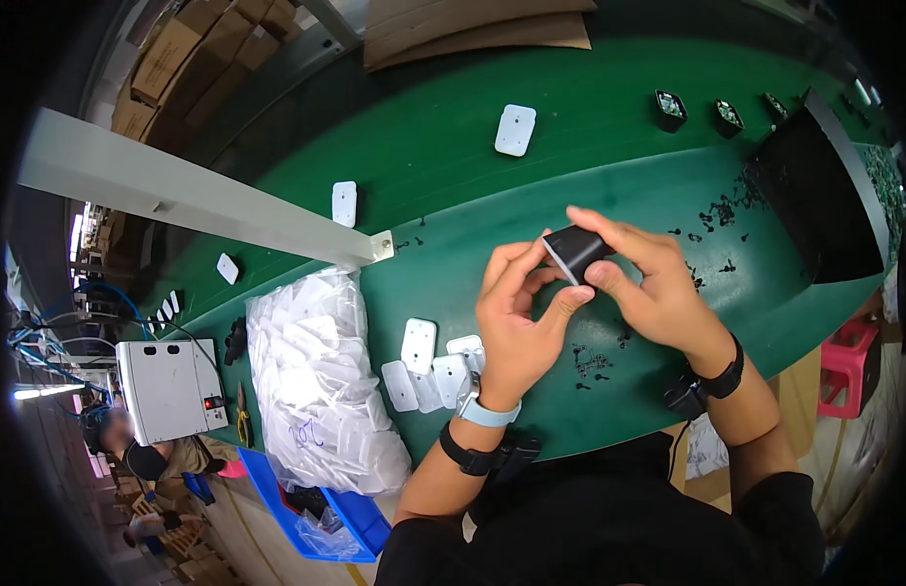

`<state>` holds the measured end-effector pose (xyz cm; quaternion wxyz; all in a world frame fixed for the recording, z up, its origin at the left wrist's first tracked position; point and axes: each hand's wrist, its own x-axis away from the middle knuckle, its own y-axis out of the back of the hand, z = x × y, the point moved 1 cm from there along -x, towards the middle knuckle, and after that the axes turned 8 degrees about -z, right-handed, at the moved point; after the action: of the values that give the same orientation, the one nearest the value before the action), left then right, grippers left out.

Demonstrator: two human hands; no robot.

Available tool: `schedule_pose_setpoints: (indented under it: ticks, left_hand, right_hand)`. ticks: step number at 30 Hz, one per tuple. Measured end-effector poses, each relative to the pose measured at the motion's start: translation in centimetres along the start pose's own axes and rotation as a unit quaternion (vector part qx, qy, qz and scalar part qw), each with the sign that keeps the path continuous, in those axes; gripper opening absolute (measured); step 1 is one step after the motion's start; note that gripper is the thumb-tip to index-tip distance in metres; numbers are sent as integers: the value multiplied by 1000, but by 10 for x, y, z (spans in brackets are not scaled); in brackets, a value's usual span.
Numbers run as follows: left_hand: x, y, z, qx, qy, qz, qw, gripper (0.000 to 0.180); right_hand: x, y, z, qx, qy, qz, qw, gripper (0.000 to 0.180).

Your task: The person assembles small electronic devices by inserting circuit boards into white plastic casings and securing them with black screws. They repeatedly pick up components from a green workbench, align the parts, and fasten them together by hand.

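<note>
Where the green table (453, 146) curves past a clear bag of white plates (316, 381), bare surface lies beyond the loose white plates (429, 366). The left hand (516, 317) and right hand (648, 283), raised and touching, both pinch a small black housing (575, 251) above the table. Scattered black screws (595, 361) and a black bin (814, 200) sit rightward.
</note>
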<state>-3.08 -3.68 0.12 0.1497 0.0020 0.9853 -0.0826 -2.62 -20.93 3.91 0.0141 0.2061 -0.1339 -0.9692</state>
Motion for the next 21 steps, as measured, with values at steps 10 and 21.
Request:
schedule_pose_setpoints:
  ticks: [10, 21]
  left_hand:
    - [5, -4, -16, -288, -299, -70, 907, 63]
    - [-6, 10, -17, -68, -115, 39, 990, 29]
  right_hand:
    - [11, -17, 6, -25, 33, -49, 998, 75]
    - [6, 3, -8, 44, 146, 16, 988, 68]
